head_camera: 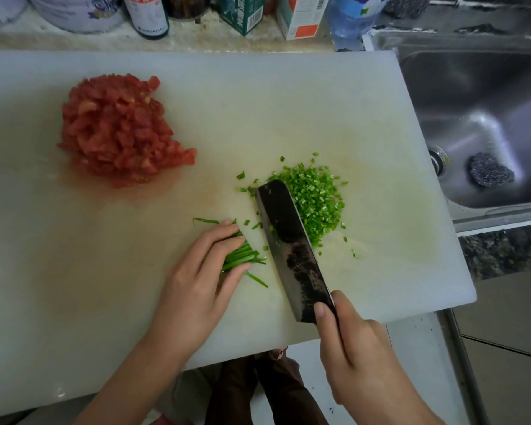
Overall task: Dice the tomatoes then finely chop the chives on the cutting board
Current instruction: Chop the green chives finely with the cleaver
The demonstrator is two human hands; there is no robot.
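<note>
Chive bundle (241, 257), 6 o'clock on cutting board (319, 102): pinched in left hand (196, 277); cleaver (292, 250) gripped in right hand (356, 348). Extended fingertips (239, 240) could be nicked should the cleaver drift.

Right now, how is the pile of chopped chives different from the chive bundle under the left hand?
The chopped chives are tiny bits; the chive bundle is uncut, in long strands. The chopped chives lie loose in a heap right of the cleaver; the chive bundle lies left of it, held down by the left hand. Both rest on the white cutting board.
</note>
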